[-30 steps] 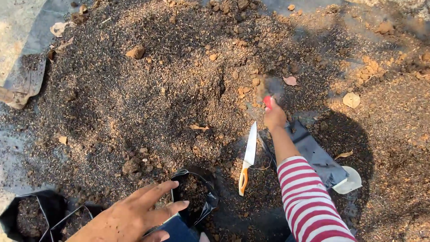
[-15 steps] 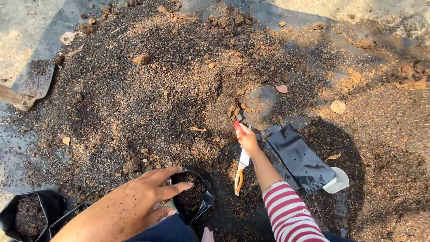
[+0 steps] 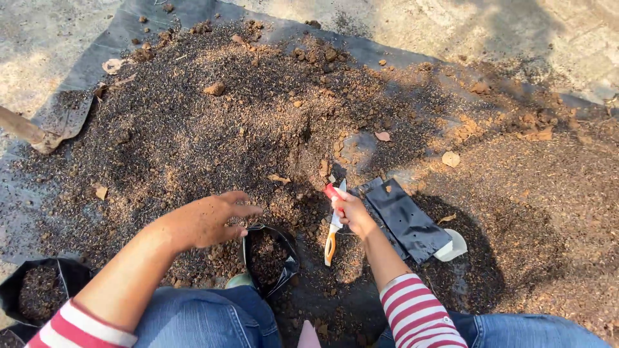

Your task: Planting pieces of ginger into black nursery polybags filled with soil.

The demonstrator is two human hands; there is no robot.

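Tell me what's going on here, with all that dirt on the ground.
A person sits at a big heap of soil mix spread on a dark ground sheet. The left hand rests on the soil just beside a small black grow bag that is partly filled. The right hand grips a red-handled tool, close to a knife with an orange handle and a stack of flat, empty black bags. Another filled bag stands at the left.

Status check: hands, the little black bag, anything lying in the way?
Left hand open, over soil beside the black bag. Right hand gripping a red tool. Bag part-filled, upright. Knife and flat empty bags lie right of it.
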